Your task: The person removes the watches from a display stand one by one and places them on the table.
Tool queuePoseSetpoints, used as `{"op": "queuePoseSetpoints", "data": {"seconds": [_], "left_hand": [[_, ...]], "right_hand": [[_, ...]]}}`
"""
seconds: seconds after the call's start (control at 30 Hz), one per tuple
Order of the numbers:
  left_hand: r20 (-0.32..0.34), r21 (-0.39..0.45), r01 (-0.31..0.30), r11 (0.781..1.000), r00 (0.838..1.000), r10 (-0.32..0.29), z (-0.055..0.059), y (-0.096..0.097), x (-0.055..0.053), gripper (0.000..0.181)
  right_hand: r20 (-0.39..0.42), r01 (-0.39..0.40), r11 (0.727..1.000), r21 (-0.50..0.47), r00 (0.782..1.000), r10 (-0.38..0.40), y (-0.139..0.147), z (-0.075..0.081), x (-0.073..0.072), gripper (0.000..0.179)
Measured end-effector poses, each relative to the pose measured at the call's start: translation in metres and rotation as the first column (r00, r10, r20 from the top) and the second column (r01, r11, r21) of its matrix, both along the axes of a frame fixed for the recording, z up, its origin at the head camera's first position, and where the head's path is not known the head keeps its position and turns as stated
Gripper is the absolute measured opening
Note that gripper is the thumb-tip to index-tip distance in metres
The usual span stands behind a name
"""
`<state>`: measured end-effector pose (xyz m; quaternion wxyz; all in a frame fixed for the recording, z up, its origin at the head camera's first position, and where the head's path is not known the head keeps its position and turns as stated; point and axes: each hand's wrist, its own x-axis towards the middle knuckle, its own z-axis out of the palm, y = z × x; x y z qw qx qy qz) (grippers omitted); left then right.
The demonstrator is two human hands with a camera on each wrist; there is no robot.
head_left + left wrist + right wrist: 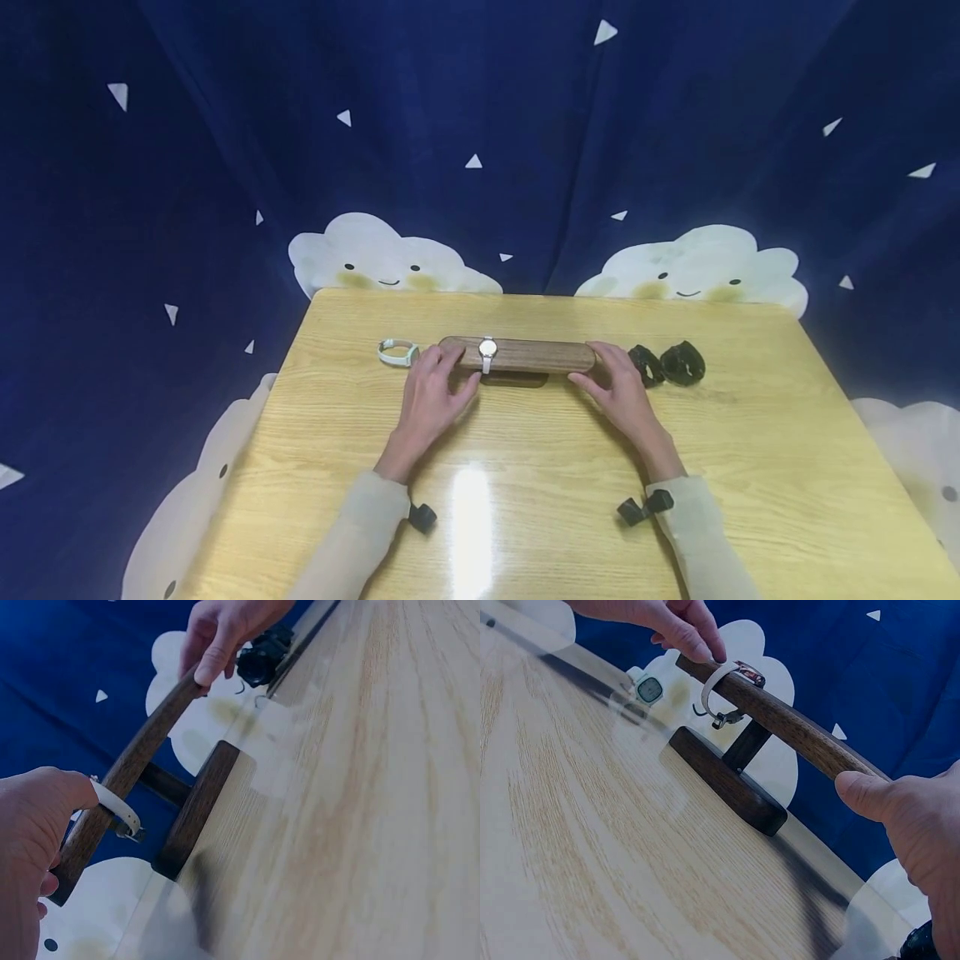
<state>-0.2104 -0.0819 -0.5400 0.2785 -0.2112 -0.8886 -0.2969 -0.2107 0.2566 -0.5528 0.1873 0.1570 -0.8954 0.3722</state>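
Observation:
A dark wooden watch stand has a long top bar on a short post, with a wooden base on the table. Around the bar, left of its middle, loops a wristwatch with a white strap and round face. My left hand grips the bar's left end, thumb on the near side and fingers over the far side. At the opposite end my right hand holds the bar the same way; its thumb presses the near side in the right wrist view.
A pale green watch lies left of the stand, close to my left fingers. Two black watches lie just right of my right hand. The light wooden table ends at a blue curtain with clouds.

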Motion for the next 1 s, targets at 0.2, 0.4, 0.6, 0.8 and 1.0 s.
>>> {"op": "queuePoseSetpoints", "data": {"seconds": [0.2,0.4,0.6,0.8,1.0], "left_hand": [[-0.022,-0.002,-0.013,1.000,1.000,0.013,0.002,0.005,-0.003,0.045],[-0.039,-0.006,-0.012,1.000,0.999,0.012,0.006,0.008,-0.006,0.044],[-0.004,-0.035,-0.023,0.999,1.000,0.023,0.011,0.010,-0.011,0.043],[0.027,-0.056,-0.020,0.998,0.999,0.022,0.012,0.013,-0.013,0.041],[0.025,-0.049,-0.013,0.999,1.000,0.015,0.014,0.016,-0.015,0.041]], "right_hand": [[0.001,0.003,1.000,0.002,1.000,-0.003,-0.001,0.000,-0.001,0.063],[0.006,0.001,1.000,0.004,1.000,-0.001,0.000,0.000,-0.001,0.063],[0.012,0.005,1.000,0.004,1.000,-0.005,0.000,-0.001,0.000,0.063],[0.005,0.006,1.000,0.007,1.000,-0.006,0.000,-0.001,0.000,0.062],[0.005,0.005,1.000,0.004,1.000,-0.005,0.001,-0.001,0.000,0.063]]}}
